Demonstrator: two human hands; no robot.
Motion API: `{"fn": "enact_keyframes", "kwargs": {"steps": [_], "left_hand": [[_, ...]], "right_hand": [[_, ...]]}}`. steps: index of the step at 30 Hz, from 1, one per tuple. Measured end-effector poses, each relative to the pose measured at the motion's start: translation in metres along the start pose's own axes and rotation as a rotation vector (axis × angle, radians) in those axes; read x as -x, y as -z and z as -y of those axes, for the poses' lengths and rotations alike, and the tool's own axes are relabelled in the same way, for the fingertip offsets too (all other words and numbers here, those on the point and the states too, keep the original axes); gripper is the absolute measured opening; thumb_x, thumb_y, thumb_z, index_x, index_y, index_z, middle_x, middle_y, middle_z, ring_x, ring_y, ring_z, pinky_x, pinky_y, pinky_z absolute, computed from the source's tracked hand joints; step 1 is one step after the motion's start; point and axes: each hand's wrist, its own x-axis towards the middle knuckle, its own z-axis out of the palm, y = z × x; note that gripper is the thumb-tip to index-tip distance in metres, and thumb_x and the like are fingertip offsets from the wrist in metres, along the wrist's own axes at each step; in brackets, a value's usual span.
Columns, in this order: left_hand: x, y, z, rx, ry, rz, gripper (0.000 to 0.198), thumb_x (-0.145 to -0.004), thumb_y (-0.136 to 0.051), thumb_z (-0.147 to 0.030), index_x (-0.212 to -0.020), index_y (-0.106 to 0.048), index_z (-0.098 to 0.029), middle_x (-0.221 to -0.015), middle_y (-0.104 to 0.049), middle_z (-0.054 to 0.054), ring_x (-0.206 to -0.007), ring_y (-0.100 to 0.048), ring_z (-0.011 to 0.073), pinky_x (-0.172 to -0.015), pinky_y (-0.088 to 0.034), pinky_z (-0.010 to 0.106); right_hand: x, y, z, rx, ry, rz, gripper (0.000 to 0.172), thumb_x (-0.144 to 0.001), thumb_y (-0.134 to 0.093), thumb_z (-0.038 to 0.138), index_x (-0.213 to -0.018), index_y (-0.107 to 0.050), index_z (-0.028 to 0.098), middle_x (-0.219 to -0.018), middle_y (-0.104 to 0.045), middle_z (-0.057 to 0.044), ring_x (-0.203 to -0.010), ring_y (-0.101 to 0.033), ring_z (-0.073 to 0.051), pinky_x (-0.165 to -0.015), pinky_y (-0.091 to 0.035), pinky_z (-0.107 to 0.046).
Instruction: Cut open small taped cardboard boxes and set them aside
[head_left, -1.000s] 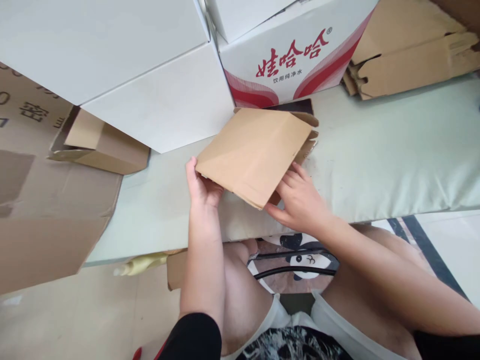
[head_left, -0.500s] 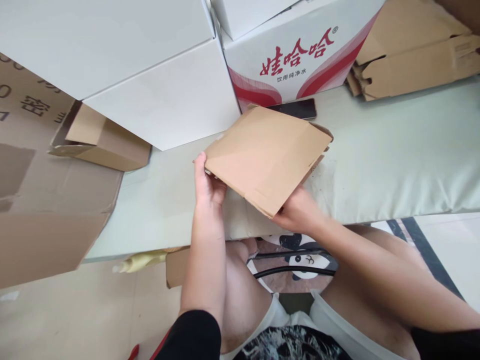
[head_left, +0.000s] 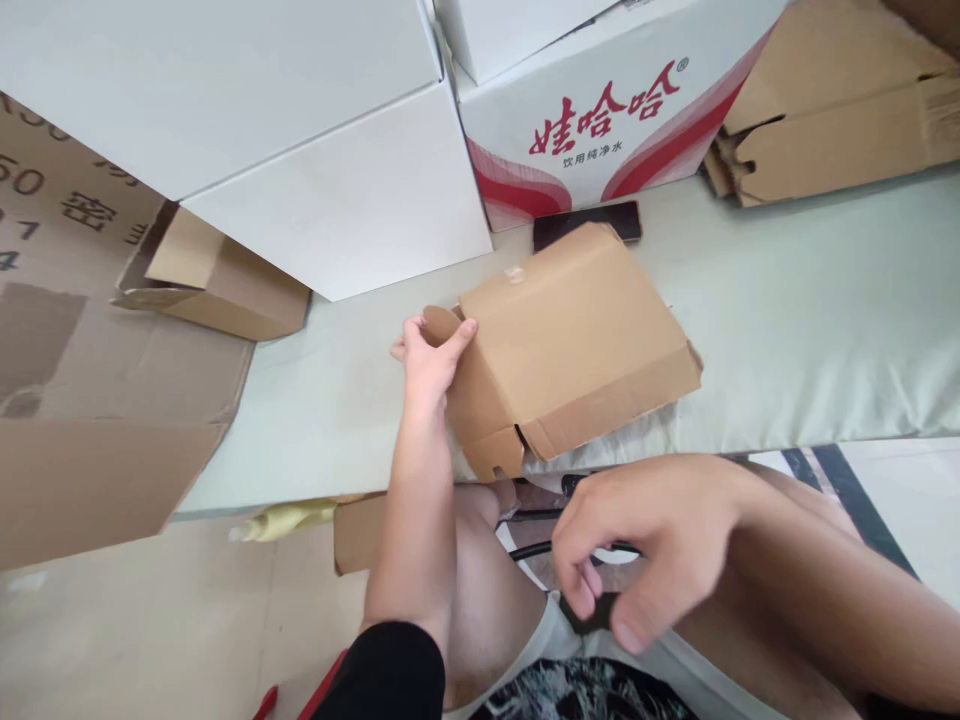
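Observation:
A small brown cardboard box point(head_left: 577, 340) rests near the front edge of a pale green padded surface point(head_left: 810, 300). My left hand point(head_left: 429, 358) grips its left side, thumb and fingers pinched on a rounded flap. My right hand point(head_left: 649, 535) hangs off the box, above my lap, with the fingers curled loosely downward and nothing visible in them. A dark phone point(head_left: 586, 222) lies flat just behind the box.
Large white boxes point(head_left: 300, 150) and a white carton with red print point(head_left: 600, 110) stand at the back. Flattened brown cardboard point(head_left: 832, 110) lies at the back right, more cardboard point(head_left: 97, 400) on the left. My bare knees and a panda-print item are below.
The box has turned and come down onto the surface. My right hand has let go of it and pulled back toward my lap. My left hand now pinches a side flap.

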Motion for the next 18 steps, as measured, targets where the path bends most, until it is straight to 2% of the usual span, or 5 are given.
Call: {"fn": "enact_keyframes", "kwargs": {"steps": [2, 4, 7, 9, 18], "left_hand": [[0.003, -0.002, -0.004, -0.234, -0.047, -0.061, 0.068, -0.06, -0.093, -0.039, -0.113, -0.052, -0.024, -0.137, -0.034, 0.011, -0.147, -0.032, 0.0297, -0.124, -0.035, 0.044], [0.005, -0.003, -0.005, -0.317, -0.08, -0.028, 0.069, -0.061, -0.092, -0.037, -0.115, -0.052, -0.023, -0.138, -0.029, 0.012, -0.151, -0.025, 0.0297, -0.126, -0.032, 0.044], [0.005, -0.003, -0.004, -0.366, -0.129, -0.022, 0.067, -0.062, -0.091, -0.036, -0.113, -0.051, -0.021, -0.14, -0.024, 0.014, -0.152, -0.019, 0.0318, -0.126, -0.032, 0.046], [0.004, -0.003, -0.002, -0.372, -0.148, -0.029, 0.066, -0.059, -0.092, -0.035, -0.109, -0.05, -0.022, -0.138, -0.025, 0.014, -0.152, -0.019, 0.0335, -0.126, -0.034, 0.047], [0.002, -0.005, -0.004, -0.25, -0.237, -0.062, 0.065, -0.053, -0.093, -0.033, -0.101, -0.05, -0.023, -0.132, -0.03, 0.011, -0.148, -0.024, 0.0346, -0.124, -0.035, 0.049]], "right_hand": [[0.009, 0.008, 0.003, -0.086, 0.199, -0.169, 0.027, -0.088, -0.07, 0.044, -0.087, -0.069, 0.017, -0.084, -0.073, -0.006, -0.077, -0.068, -0.015, -0.072, -0.054, -0.026], [0.017, 0.018, 0.001, 0.005, 0.224, -0.618, 0.026, -0.093, -0.064, 0.042, -0.083, -0.068, 0.019, -0.081, -0.071, -0.004, -0.074, -0.066, -0.014, -0.07, -0.053, -0.027], [0.028, 0.035, -0.011, 0.268, 0.019, -1.346, 0.021, -0.093, -0.062, 0.035, -0.076, -0.066, 0.022, -0.075, -0.068, -0.001, -0.073, -0.064, -0.015, -0.07, -0.052, -0.028], [0.034, 0.044, -0.02, 0.408, -0.12, -1.641, 0.016, -0.088, -0.063, 0.032, -0.076, -0.067, 0.023, -0.077, -0.07, -0.002, -0.075, -0.065, -0.018, -0.072, -0.052, -0.032], [0.057, 0.07, -0.041, 0.452, -0.367, -1.85, 0.036, -0.076, -0.068, 0.027, -0.112, -0.067, 0.023, -0.128, -0.071, -0.011, -0.108, -0.071, -0.029, -0.09, -0.058, -0.048]]}}
